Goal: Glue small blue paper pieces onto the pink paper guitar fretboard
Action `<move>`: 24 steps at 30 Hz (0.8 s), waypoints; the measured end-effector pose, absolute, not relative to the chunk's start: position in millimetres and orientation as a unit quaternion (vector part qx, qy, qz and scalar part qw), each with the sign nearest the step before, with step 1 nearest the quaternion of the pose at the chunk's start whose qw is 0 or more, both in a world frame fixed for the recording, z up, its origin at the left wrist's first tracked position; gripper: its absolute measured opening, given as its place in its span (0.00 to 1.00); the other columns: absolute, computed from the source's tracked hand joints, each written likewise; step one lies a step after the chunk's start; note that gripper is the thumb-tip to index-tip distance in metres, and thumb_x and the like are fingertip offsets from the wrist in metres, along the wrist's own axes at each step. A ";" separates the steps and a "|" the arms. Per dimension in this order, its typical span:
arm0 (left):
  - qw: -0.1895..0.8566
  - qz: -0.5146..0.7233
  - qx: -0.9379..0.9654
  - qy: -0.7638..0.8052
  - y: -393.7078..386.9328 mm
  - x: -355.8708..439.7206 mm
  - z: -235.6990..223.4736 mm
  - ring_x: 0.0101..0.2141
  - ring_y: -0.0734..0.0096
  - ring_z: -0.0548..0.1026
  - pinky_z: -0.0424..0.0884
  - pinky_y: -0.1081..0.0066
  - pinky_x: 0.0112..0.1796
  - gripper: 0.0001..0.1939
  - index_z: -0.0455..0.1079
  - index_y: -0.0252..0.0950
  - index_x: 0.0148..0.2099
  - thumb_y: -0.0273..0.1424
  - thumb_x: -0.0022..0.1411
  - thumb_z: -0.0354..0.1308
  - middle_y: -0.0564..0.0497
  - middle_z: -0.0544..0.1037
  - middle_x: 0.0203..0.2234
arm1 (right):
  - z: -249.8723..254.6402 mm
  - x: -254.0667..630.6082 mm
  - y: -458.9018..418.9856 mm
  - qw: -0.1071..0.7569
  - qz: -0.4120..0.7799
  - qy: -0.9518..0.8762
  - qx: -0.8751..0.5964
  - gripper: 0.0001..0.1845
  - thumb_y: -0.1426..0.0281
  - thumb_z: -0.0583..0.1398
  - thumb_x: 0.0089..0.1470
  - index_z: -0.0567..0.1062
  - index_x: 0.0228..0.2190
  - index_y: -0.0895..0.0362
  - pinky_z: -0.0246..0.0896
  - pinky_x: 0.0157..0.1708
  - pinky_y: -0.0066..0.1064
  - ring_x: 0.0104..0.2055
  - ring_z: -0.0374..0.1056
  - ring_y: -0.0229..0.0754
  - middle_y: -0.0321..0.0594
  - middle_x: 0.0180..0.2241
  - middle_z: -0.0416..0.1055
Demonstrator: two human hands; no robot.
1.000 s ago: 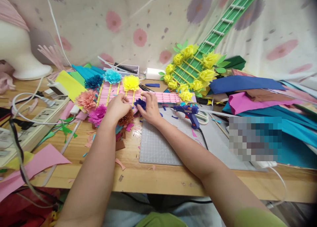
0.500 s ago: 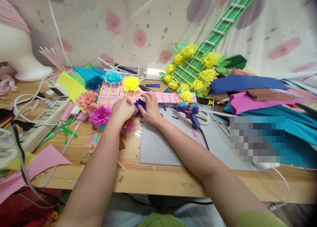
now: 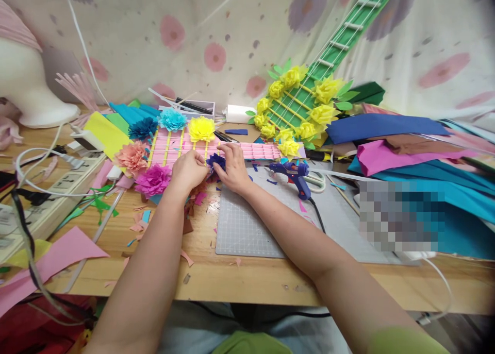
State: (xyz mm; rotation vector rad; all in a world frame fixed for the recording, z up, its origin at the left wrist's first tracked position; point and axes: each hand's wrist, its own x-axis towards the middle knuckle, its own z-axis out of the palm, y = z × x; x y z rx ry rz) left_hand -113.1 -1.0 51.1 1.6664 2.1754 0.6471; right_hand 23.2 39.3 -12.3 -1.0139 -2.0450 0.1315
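A dark blue paper flower (image 3: 216, 161) sits at the near edge of a pink paper guitar (image 3: 247, 150) strung with pink cords. My left hand (image 3: 189, 171) is curled closed at the flower's left side, fingertips against its edge. From the right, my right hand (image 3: 234, 171) grips the same flower, thumb on its near side and fingers bent over the far side. Around the guitar's body are a yellow paper flower (image 3: 201, 129), a light blue one (image 3: 172, 119), a teal one (image 3: 143, 128), a peach one (image 3: 132, 158) and a magenta one (image 3: 153, 181).
A blue glue gun (image 3: 294, 174) lies on the grey cutting mat (image 3: 247, 230), its cord trailing forward. Behind leans a green paper guitar (image 3: 297, 109) with yellow flowers. Folded coloured paper (image 3: 386, 130) is piled right; a power strip (image 3: 50, 199) lies left. Paper scraps litter the wood.
The view has shifted slightly, so everything sits a little further left. Both hands stay at the dark blue flower, with hardly any visible movement.
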 end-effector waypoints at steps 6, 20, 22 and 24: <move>0.186 0.238 0.590 0.749 -0.7 -116.6 49.0 0.33 0.67 0.73 0.63 0.71 0.32 0.11 0.66 0.37 0.34 0.32 0.45 0.58 0.52 0.77 0.28 | -12.9 23.2 39.2 0.418 0.055 -0.812 -0.403 0.22 0.65 0.54 0.52 0.62 0.49 0.58 0.49 0.56 0.47 0.55 0.52 0.50 0.52 0.50 0.58; 0.185 0.244 0.588 0.749 -2.2 -113.2 55.8 0.33 0.62 0.74 0.64 0.68 0.33 0.06 0.65 0.39 0.32 0.33 0.50 0.51 0.50 0.75 0.27 | -13.1 24.0 39.5 0.428 0.051 -0.806 -0.407 0.22 0.65 0.56 0.51 0.63 0.48 0.59 0.51 0.55 0.47 0.54 0.53 0.50 0.51 0.49 0.59; 0.174 0.239 0.587 0.754 -3.3 -112.7 58.0 0.35 0.60 0.74 0.64 0.67 0.35 0.05 0.64 0.39 0.32 0.33 0.51 0.51 0.49 0.75 0.28 | -12.7 24.7 39.3 0.427 0.052 -0.807 -0.405 0.23 0.65 0.56 0.51 0.63 0.48 0.59 0.50 0.56 0.46 0.55 0.53 0.50 0.52 0.49 0.59; 0.163 0.233 0.583 0.761 -4.4 -112.3 60.0 0.37 0.59 0.74 0.64 0.67 0.36 0.04 0.63 0.40 0.32 0.33 0.52 0.50 0.48 0.75 0.30 | -11.8 26.1 38.3 0.427 0.051 -0.809 -0.401 0.23 0.64 0.55 0.51 0.62 0.49 0.59 0.50 0.56 0.46 0.55 0.53 0.50 0.52 0.49 0.59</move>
